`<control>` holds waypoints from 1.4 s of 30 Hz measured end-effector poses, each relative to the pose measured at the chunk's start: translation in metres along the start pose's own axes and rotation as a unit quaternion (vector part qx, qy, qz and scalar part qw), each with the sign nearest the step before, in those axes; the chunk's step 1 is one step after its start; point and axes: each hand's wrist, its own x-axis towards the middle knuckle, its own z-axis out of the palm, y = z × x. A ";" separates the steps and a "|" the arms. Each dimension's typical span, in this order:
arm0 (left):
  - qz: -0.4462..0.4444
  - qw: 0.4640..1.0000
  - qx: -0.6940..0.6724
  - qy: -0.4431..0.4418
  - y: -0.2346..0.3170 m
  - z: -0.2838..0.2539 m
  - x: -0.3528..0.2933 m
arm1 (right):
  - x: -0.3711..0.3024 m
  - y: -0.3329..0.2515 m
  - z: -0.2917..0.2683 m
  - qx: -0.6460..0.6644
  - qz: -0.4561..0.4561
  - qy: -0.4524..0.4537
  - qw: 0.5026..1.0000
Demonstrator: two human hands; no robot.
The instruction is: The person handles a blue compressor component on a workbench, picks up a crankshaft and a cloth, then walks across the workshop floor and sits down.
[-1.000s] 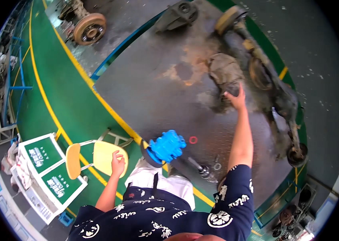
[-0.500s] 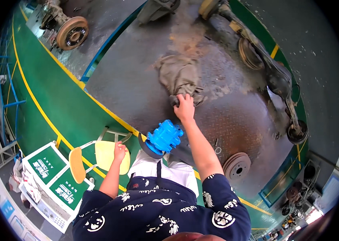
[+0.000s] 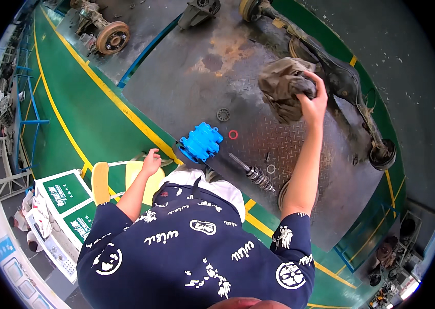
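My right hand (image 3: 314, 103) is closed around a bunched brown cloth (image 3: 283, 88), held over the right part of the metal plate table. My left hand (image 3: 150, 162) hangs beside the yellow chair, fingers apart and holding nothing. Nearest to it is a bright blue cast housing (image 3: 202, 141), resting at the table's near edge in front of me. Right of the housing lie a metal shaft with gears (image 3: 257, 177), a red ring (image 3: 233, 134) and a pale metal ring (image 3: 271, 168). Farther in sits a small grey toothed disc (image 3: 222, 114). A rusty disc (image 3: 282, 195) is partly behind my right forearm.
A long dark axle (image 3: 338, 80) runs along the table's far right side. A dark cast housing (image 3: 197, 13) stands at the far edge; a hub with a rusty drum (image 3: 113, 38) is at far left. The yellow chair (image 3: 101, 180) and a white-and-green cabinet (image 3: 58, 191) stand left of me.
My right hand has lifted the cloth off the table and carried it to the right. The toothed disc, red ring and geared shaft now show. My left hand has shifted slightly upward.
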 end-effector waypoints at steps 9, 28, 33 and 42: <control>0.288 0.957 0.016 -0.037 0.270 -0.009 -0.061 | -0.059 -0.110 -0.042 0.154 0.000 -0.120 0.981; 0.044 0.794 -0.512 -0.325 0.211 -0.051 0.037 | -0.165 -0.041 0.282 -0.102 0.084 -0.213 0.968; 0.314 0.824 -0.439 -0.170 0.248 -0.087 0.047 | -0.151 -0.051 0.325 0.033 0.113 -0.119 0.986; 0.401 0.832 0.376 -0.078 0.225 -0.112 0.117 | -0.163 0.116 0.270 -0.486 0.263 -0.408 0.727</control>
